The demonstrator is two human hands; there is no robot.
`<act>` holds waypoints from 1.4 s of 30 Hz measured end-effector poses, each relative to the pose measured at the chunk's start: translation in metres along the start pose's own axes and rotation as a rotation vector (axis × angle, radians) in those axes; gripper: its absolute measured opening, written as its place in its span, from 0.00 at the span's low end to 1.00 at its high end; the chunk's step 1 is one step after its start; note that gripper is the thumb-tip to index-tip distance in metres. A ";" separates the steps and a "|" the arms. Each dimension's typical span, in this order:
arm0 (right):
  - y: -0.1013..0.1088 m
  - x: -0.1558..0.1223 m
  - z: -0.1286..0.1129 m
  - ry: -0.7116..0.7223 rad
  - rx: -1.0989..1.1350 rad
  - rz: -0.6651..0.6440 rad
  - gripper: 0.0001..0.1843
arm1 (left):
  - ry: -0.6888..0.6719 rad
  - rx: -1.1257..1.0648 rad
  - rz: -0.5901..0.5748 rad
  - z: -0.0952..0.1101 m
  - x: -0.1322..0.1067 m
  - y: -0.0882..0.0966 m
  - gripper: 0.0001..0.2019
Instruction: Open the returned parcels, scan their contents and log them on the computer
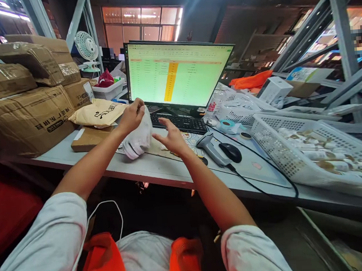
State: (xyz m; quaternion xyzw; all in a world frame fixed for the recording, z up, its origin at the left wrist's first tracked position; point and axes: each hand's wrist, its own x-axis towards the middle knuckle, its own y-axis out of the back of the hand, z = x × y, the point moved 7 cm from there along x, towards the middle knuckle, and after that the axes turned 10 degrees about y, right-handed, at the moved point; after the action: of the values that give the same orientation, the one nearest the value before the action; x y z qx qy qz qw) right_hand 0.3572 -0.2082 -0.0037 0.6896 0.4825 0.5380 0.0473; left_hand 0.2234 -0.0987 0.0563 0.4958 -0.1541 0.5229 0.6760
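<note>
My left hand point(132, 116) is closed, its fingers pinching the top of a whitish plastic bag point(137, 139). The bag hangs over the desk's front part, and dark stripes show near its bottom; what is inside I cannot make out. To the right of the bag, my right hand point(172, 137) is open, thumb and fingers apart, holding nothing. Behind that hand lies a black keyboard point(188, 122). A grey barcode scanner point(212, 149) rests on the desk to the right, beside a black mouse point(230, 152).
A monitor point(151, 75) showing a spreadsheet stands behind the keyboard. Cardboard boxes point(26, 118) are stacked at left, near a yellowish padded mailer point(96, 113) on a flat carton point(85, 139). A white basket point(283, 161) with rolls sits at right. The scanner's cable crosses the desk point(261, 166).
</note>
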 end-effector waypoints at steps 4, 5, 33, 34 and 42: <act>-0.038 0.027 -0.002 -0.085 0.066 -0.107 0.44 | -0.035 -0.088 -0.006 0.015 -0.009 -0.004 0.07; -0.047 0.030 -0.001 -0.122 0.032 -0.150 0.37 | -0.035 -0.081 0.003 0.014 -0.016 -0.001 0.07; -0.078 0.023 0.044 -0.409 -0.314 0.146 0.24 | 0.193 0.221 0.098 -0.034 -0.200 0.036 0.13; -0.076 0.023 0.042 -0.373 -0.310 0.164 0.23 | 0.147 0.197 0.063 -0.033 -0.218 0.039 0.12; -0.098 0.028 0.075 -0.055 -0.213 0.139 0.32 | 0.260 0.025 -0.315 -0.079 -0.310 0.011 0.13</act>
State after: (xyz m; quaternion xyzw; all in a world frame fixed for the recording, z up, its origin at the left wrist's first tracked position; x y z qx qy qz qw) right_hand 0.3550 -0.1026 -0.0726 0.7271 0.3721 0.5690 0.0959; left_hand 0.0641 -0.2050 -0.1997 0.4505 0.0205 0.4720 0.7575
